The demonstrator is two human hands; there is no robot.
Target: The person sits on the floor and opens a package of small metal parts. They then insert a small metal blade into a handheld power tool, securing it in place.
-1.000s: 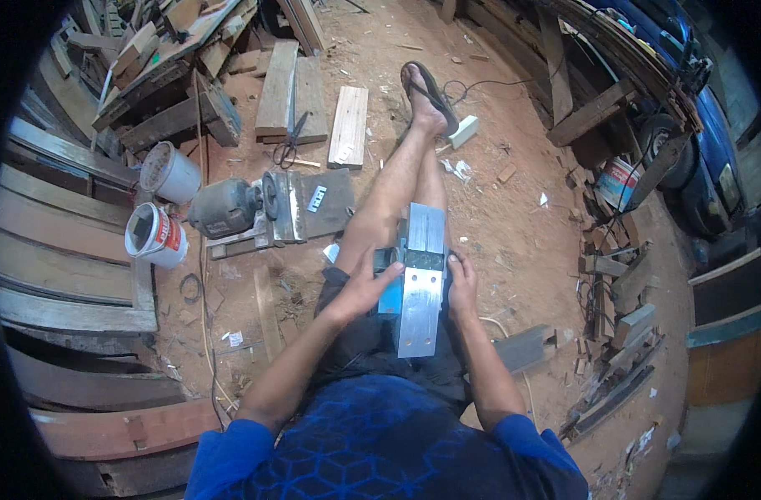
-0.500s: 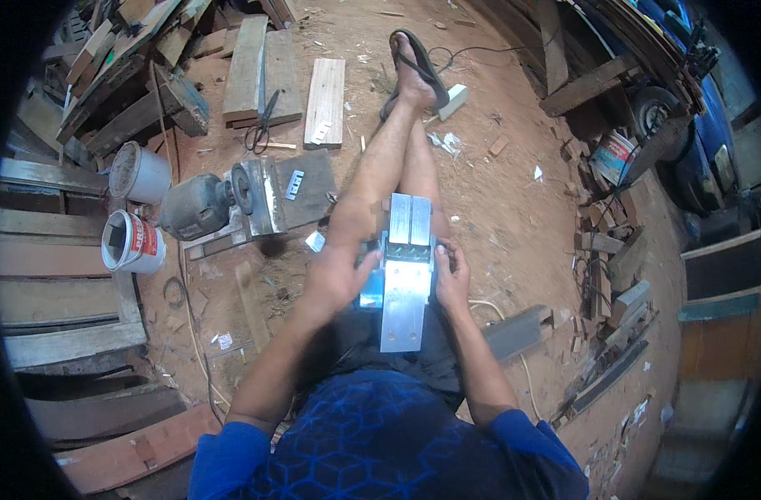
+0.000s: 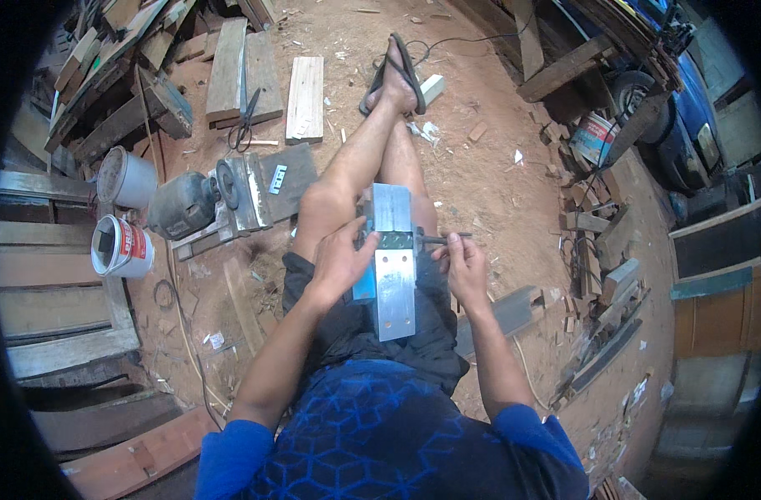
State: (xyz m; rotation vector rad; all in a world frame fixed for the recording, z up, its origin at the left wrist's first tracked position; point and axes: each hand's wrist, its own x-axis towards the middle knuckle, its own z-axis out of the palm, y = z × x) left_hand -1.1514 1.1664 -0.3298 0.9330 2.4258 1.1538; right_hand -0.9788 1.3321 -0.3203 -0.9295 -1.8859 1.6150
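Observation:
An electric hand planer (image 3: 395, 293) lies upside down across my lap, its two silvery sole plates facing up and the dark cutter gap between them. My left hand (image 3: 339, 265) grips the planer's left side near that gap, beside a blue part of its body. On the other side, my right hand (image 3: 466, 271) pinches a slim dark rod-like tool (image 3: 435, 239). The tool's inner end meets the planer's right side level with the cutter gap; its exact tip is too small to make out.
A grey motor with a wheel (image 3: 185, 204) sits on boards at the left, near two white buckets (image 3: 124, 247). Scissors (image 3: 244, 125) and planks (image 3: 305, 98) lie ahead. Scrap wood (image 3: 618, 292) lines the right side. A cable (image 3: 180, 308) runs along the dirt floor.
The slim dark tool now shows in my right hand against the planer's side. That hand has shifted outward from the planer. My left hand stays on the planer; the whole view has shifted slightly.

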